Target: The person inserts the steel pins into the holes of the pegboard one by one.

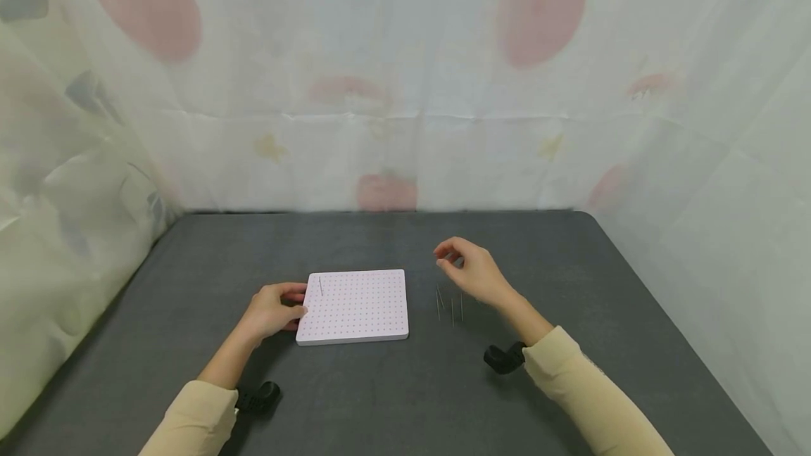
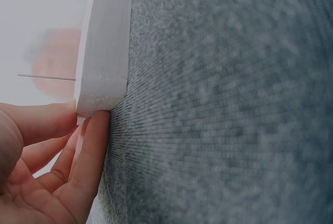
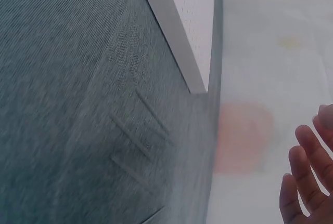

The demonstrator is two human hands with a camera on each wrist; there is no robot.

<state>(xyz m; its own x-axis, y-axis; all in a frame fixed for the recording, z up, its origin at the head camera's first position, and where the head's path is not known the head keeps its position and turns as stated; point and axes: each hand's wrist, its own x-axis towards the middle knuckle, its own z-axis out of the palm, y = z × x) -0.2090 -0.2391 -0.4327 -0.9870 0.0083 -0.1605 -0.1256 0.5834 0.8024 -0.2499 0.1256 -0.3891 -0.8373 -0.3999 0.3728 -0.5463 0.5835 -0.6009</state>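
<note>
A white board with a grid of small holes [image 1: 355, 308] lies flat on the table. One thin metal pin [image 1: 320, 287] stands up from its far left corner; the left wrist view shows this pin jutting from the top face. My left hand [image 1: 271, 312] holds the board's left edge, with the thumb [image 2: 44, 120] at the top rim and a finger [image 2: 91, 156] against the side. To the right of the board, several thin metal pins [image 1: 453, 312] lie on the table. Above and beyond them hovers my right hand [image 1: 474, 271], its fingers loosely bent, with nothing visible in them.
The dark grey table [image 1: 380, 400] has a far edge against a white curtain [image 1: 443, 76] printed with fruit. More curtain hangs along the left and right sides. Each wrist wears a black camera mount [image 1: 258, 397].
</note>
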